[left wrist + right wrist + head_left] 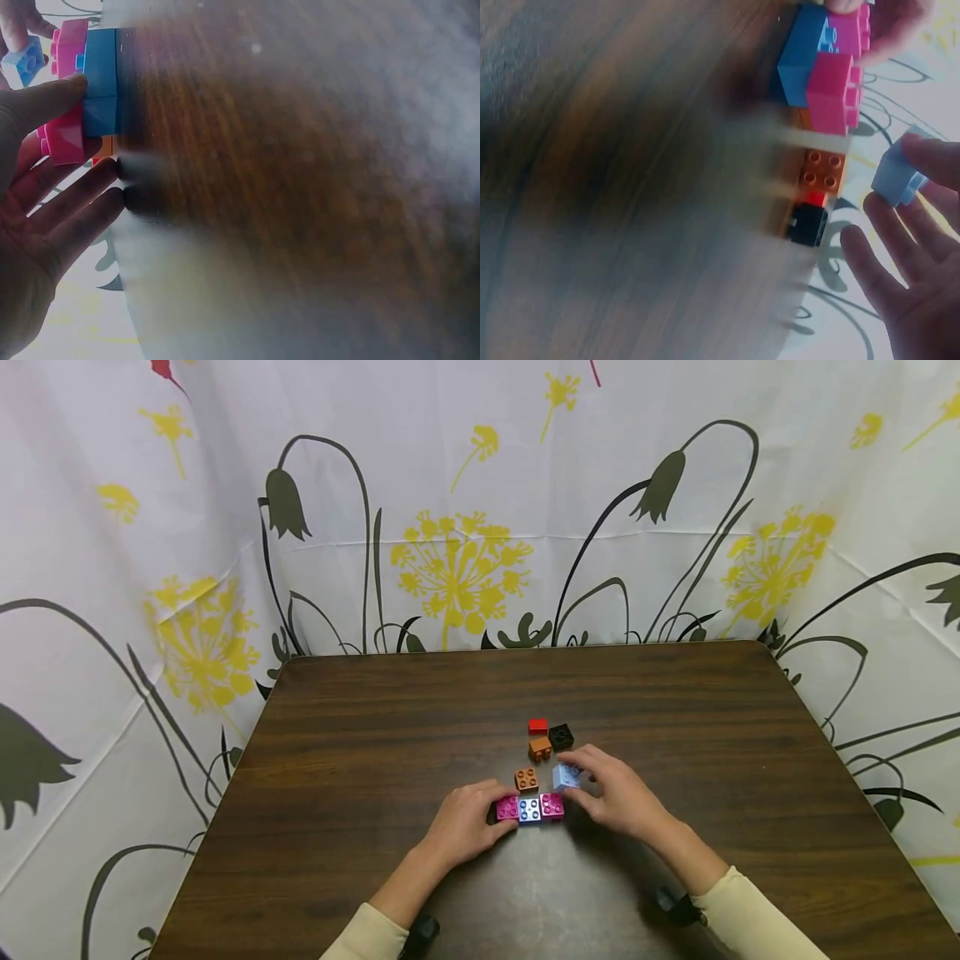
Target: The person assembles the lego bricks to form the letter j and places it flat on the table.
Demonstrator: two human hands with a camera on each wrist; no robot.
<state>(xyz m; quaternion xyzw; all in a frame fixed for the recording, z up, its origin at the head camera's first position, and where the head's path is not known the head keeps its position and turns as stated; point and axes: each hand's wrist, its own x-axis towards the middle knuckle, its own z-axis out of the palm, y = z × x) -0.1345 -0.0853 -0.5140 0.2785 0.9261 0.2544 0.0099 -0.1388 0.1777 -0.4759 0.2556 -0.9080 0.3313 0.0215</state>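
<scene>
A low assembly of toy building bricks sits on the table, with a left pink brick (507,808) and a right pink brick (552,805) on top of blue bricks (101,67), whose studs show between the two pinks. My left hand (465,823) pinches the assembly at its left end, thumb on the near side and fingers behind. Between thumb and fingertips, my right hand (624,795) holds a light blue brick (900,174), raised off the table just behind the assembly's right end. Its studs face the side in the right wrist view.
Behind the assembly are an orange brick (527,779), a second orange brick (540,749) lying on its side, a black brick (561,737) and a red brick (537,726). The brown table (360,735) ends at a flower-patterned curtain (480,485).
</scene>
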